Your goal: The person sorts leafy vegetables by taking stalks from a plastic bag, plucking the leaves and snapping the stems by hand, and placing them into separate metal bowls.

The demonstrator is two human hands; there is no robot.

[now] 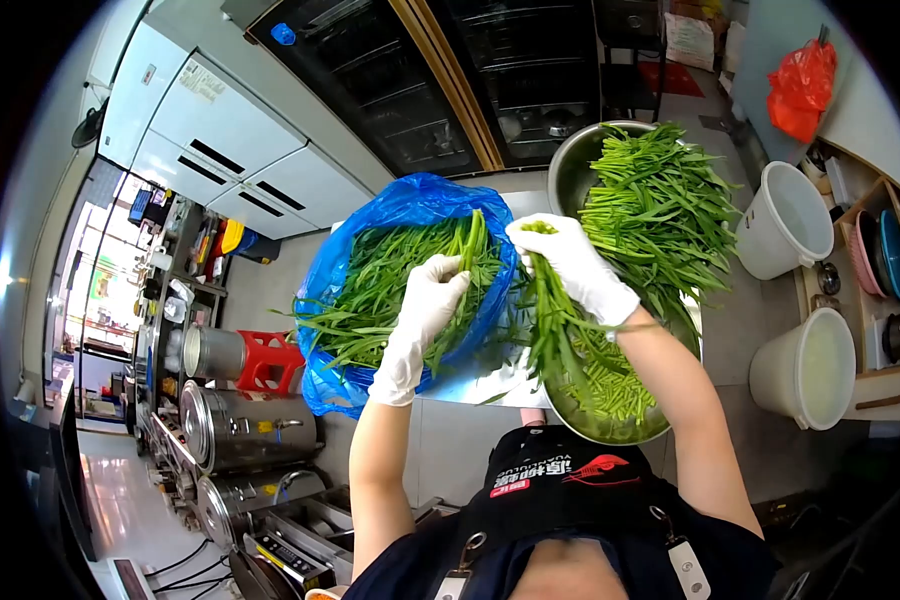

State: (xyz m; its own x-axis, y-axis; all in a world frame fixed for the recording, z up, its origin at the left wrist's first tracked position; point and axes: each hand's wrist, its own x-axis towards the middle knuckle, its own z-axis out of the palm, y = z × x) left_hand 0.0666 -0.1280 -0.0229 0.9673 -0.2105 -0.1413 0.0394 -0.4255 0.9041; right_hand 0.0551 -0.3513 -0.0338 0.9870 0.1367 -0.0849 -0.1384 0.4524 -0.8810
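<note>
Both of my hands wear white gloves. My left hand [430, 300] is over the blue plastic bag [370, 212], its fingers closed at the base of some upright green stalks [470, 238]. Long-leaved greens [370, 290], resembling water spinach, fill the bag. My right hand [572, 262] grips a small bunch of the same greens [550, 320], stalk ends up and leaves hanging down. Below that bunch, a metal bowl [625, 437] holds short cut green pieces [615, 388]. Behind my right hand, a larger metal basin [568, 175] carries a heap of long greens [660, 200].
A shiny metal tabletop [505, 385] lies under the bag and bowls. White buckets [785, 222] stand at the right, near a shelf with colored basins [892, 255]. At the left are a red stool [270, 363] and large steel pots [240, 430]. A glass-door cabinet [370, 80] stands behind.
</note>
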